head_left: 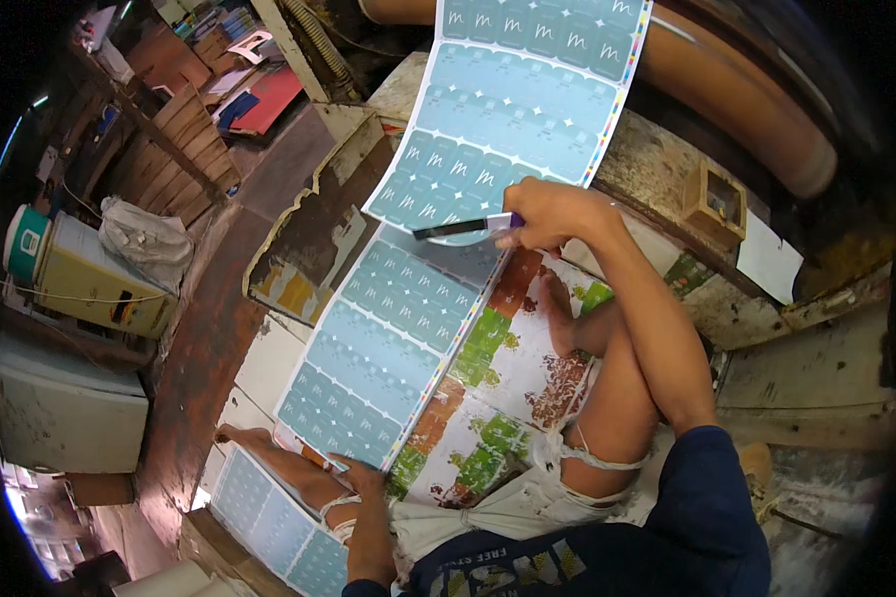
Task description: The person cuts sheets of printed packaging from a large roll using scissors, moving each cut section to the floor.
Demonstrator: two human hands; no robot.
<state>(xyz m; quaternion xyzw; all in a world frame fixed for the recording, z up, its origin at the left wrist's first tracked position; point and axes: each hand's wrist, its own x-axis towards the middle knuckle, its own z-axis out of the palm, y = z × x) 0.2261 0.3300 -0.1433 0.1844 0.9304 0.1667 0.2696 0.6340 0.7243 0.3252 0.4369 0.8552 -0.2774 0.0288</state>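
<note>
A long sheet (368, 343) printed with teal and pale blue panels stretches away from my lap. Its far part (528, 90) rises and curls over, with a shadow beneath its bent edge. My right hand (553, 214) is closed around the purple-and-white handle of a cutter knife (458, 228). The knife's dark blade points left across the curled edge, against or just above the paper. At the sheet's near end, my left hand (363, 481) grips the border, one finger stretched along it. That hand's thumb is hidden.
Similar printed sheets (259, 507) lie at lower left beside my leg. Under me is a worn, colourful printed mat (508, 378). A small wooden box (714, 204) sits on the ledge at right. A yellowish container (105, 274) stands at left; thick rollers (737, 109) cross the far right.
</note>
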